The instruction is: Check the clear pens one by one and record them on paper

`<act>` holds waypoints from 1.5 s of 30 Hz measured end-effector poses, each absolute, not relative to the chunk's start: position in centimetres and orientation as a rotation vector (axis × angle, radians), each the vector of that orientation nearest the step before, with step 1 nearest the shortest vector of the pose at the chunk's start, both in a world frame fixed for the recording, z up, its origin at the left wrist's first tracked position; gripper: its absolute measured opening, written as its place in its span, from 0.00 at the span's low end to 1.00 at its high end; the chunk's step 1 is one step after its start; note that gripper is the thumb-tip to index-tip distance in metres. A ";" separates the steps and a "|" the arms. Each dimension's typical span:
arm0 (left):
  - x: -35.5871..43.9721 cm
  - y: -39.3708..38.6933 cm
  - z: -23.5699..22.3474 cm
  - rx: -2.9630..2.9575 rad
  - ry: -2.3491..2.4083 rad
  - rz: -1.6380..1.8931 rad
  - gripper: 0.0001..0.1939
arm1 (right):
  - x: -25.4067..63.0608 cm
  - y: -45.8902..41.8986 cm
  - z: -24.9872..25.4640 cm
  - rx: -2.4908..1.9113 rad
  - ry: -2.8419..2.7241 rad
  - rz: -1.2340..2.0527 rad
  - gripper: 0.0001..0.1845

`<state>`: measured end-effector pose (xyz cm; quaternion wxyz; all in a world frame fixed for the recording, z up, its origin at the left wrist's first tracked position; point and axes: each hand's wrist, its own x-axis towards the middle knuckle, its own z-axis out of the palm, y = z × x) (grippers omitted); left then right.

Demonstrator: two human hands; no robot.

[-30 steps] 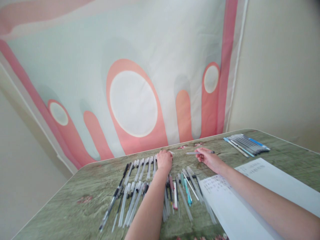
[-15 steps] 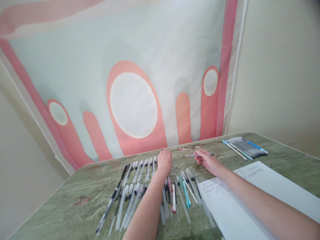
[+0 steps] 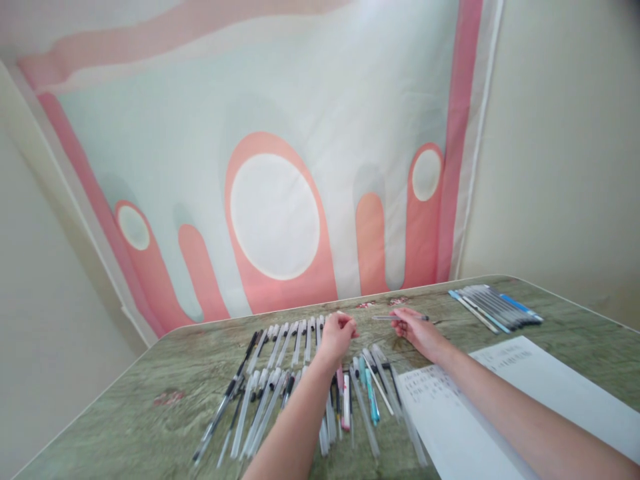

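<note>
Over the far side of the wood-patterned surface (image 3: 125, 387), a slim pen (image 3: 383, 318) sits pinched in the grip of the right hand (image 3: 413, 327). The left hand (image 3: 340, 333), fingers curled, is at the right end of a row of clear pens (image 3: 299, 343); whether its grip holds anything cannot be told. Nearer lies a mixed second row (image 3: 241, 415). Written paper (image 3: 450, 420) lies beneath the right forearm, grouped pens (image 3: 495, 307) beyond.
</note>
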<state>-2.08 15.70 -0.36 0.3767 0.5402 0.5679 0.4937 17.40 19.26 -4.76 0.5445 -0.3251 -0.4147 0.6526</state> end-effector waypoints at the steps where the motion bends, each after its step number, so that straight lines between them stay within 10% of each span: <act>1: -2.0 15.3 -0.4 1.346 1.422 1.269 0.04 | 17.4 19.3 -4.8 -0.767 -0.982 1.549 0.11; 19: -1.3 12.9 0.6 0.306 0.678 1.319 0.05 | 17.5 19.0 -5.2 -0.789 -1.067 1.500 0.12; 32: -1.9 13.0 -0.3 0.274 0.523 1.270 0.05 | 14.9 12.8 -1.7 -0.670 -1.864 0.135 0.14; 45: -2.1 12.6 0.0 0.290 0.416 1.226 0.03 | 14.4 11.6 -0.9 -0.442 -2.109 -0.107 0.20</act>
